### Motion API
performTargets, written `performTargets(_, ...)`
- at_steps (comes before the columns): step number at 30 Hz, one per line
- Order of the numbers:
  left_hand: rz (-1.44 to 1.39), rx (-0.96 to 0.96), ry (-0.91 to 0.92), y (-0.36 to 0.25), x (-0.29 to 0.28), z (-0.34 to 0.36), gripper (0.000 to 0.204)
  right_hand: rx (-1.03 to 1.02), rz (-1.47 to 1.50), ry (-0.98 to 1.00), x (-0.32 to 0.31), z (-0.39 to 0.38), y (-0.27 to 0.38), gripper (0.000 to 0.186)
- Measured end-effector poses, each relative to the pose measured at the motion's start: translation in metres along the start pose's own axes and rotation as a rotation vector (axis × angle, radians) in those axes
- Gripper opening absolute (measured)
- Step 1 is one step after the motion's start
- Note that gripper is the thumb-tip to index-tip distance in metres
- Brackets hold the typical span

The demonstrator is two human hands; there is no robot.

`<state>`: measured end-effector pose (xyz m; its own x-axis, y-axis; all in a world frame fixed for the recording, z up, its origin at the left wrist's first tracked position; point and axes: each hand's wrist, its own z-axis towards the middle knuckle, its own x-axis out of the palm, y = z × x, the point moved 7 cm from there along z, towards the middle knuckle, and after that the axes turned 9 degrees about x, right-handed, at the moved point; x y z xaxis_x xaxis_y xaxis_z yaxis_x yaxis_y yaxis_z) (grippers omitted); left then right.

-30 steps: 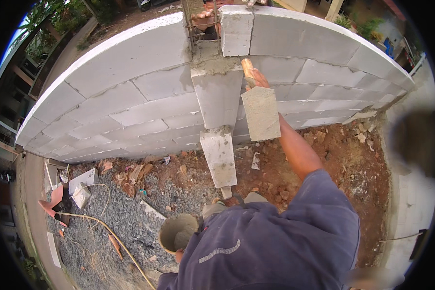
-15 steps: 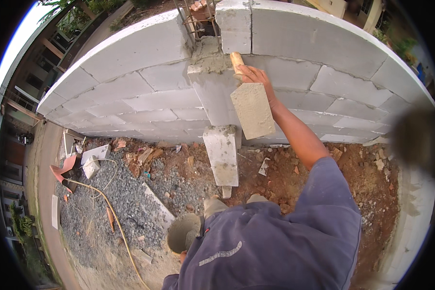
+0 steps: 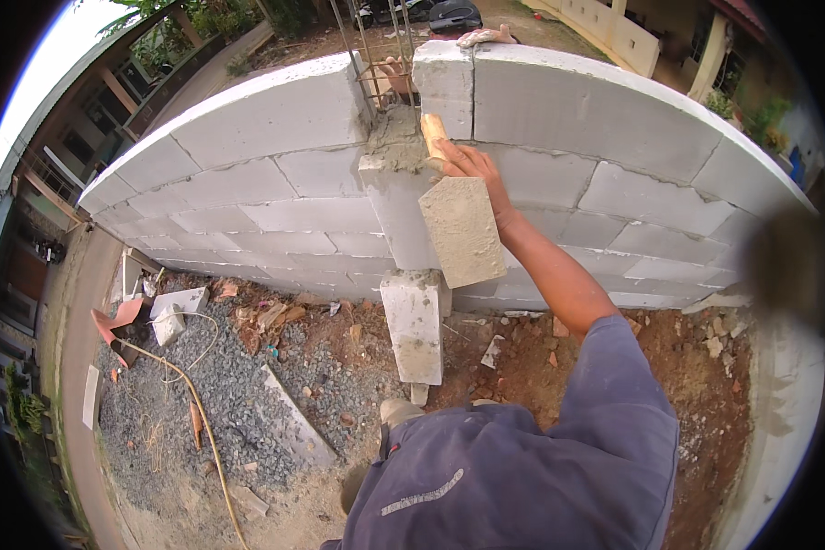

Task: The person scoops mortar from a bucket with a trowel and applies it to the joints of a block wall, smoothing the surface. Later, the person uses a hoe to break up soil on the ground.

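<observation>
My right hand is closed round the wooden handle of a trowel, whose flat blade carries pale mortar. It is raised before a block column in the white block wall, beside wet mortar on the column's top, where rebar stands in a gap. My left hand is out of sight; part of the mortar bucket shows behind my shirt at lower left.
Another person's hands are at the wall top, also behind the rebar. Below lie gravel, red soil with rubble, a plank-like slab, a pale hose and a pink object.
My right hand and trowel have moved left toward the mortar at the column. The view has shifted, and the bucket is now mostly hidden behind my body.
</observation>
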<state>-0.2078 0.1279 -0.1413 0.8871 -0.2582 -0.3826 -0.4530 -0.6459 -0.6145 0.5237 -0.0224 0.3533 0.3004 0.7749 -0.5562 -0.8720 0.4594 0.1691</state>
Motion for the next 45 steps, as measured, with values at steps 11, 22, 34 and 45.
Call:
performTargets(11, 0.031, 0.027, 0.042, 0.001, 0.018, 0.002, 0.03, -0.03, 0.073, -0.171, -0.027, 0.065, -0.024, 0.029)
performTargets(22, 0.043, 0.021, 0.044, 0.01, 0.016, -0.003, 0.03, 0.121, -0.056, -0.141, -0.035, 0.039, -0.044, 0.032)
performTargets(34, 0.051, 0.019, 0.032, 0.009, 0.006, -0.006, 0.03, -0.075, -0.242, -0.047, -0.002, 0.022, -0.031, 0.036)
performTargets(45, 0.027, 0.009, 0.008, 0.01, -0.004, -0.013, 0.03, 0.319, 0.188, -0.091, -0.001, 0.01, -0.067, 0.045)
